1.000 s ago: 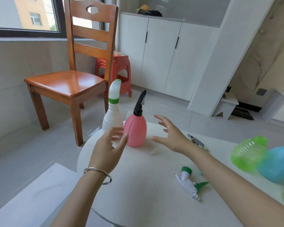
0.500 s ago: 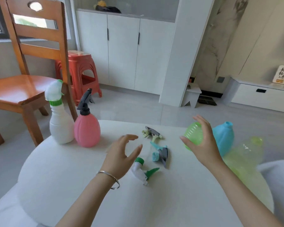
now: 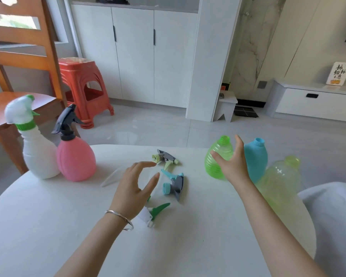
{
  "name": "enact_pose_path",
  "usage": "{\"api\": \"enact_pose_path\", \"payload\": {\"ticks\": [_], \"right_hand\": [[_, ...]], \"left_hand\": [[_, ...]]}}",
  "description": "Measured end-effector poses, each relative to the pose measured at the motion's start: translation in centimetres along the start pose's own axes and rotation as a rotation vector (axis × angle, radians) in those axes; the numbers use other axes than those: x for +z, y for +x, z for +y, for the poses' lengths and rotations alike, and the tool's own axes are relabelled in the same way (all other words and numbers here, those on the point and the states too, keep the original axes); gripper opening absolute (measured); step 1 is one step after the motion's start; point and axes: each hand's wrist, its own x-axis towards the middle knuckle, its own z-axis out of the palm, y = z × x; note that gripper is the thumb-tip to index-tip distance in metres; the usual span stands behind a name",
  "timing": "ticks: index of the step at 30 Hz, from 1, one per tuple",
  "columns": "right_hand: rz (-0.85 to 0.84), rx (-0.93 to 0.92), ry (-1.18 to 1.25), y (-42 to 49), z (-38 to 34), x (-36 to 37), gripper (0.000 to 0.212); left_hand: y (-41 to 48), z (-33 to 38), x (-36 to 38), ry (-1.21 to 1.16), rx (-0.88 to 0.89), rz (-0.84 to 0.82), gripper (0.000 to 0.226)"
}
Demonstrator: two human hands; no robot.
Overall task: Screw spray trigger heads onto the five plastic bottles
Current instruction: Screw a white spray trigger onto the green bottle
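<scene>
Right hand (image 3: 231,168) spread open against the green ribbed bottle (image 3: 213,170) near the right edge of the tabletop (image 3: 48,226); left hand (image 3: 134,190) open above loose trigger heads (image 3: 176,184) mid-table. Headed white bottle (image 3: 39,156) and pink bottle (image 3: 75,158) stand at the far-left edge.

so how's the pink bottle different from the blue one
The pink bottle carries a black trigger head; the blue bottle has a bare, open neck. The pink bottle stands at the left of the table, beside the white bottle; the blue bottle stands at the right, behind the right hand. Both are upright, opaque plastic bottles.
</scene>
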Motion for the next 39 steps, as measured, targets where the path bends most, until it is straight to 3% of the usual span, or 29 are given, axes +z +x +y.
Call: {"api": "enact_pose_path", "payload": {"ticks": [10, 14, 19, 23, 26, 34, 39], "right_hand": [[0.008, -0.062, -0.144, 0.5, 0.6, 0.9, 0.070], [-0.101, -0.015, -0.166, -0.5, 0.4, 1.3, 0.080], [-0.043, -0.067, -0.060, -2.1, -2.6, 1.2, 0.079], [-0.235, -0.038, 0.280, -5.2, -6.3, 2.2, 0.068], [-0.365, 0.008, 0.403, -8.0, -7.7, 3.4, 0.073], [-0.635, 0.019, 0.410, -10.8, -6.3, 4.8, 0.068], [-0.736, -0.157, 0.014, -11.4, -4.1, 5.0, 0.049]], "left_hand": [[0.4, -0.5, -0.6, -0.044, -0.035, -0.002, 0.041], [0.3, -0.5, -0.6, -0.044, -0.019, -0.008, 0.041], [-0.4, -0.2, -0.5, -0.077, -0.007, -0.056, 0.046], [-1.3, 0.3, -0.5, -0.177, -0.007, -0.089, 0.085], [-1.9, 0.7, -1.0, -0.225, 0.012, -0.091, 0.103], [-3.0, -0.4, -4.3, -0.183, 0.026, 0.001, 0.080], [-3.9, -2.7, -7.9, -0.163, -0.048, 0.103, 0.080]]}}
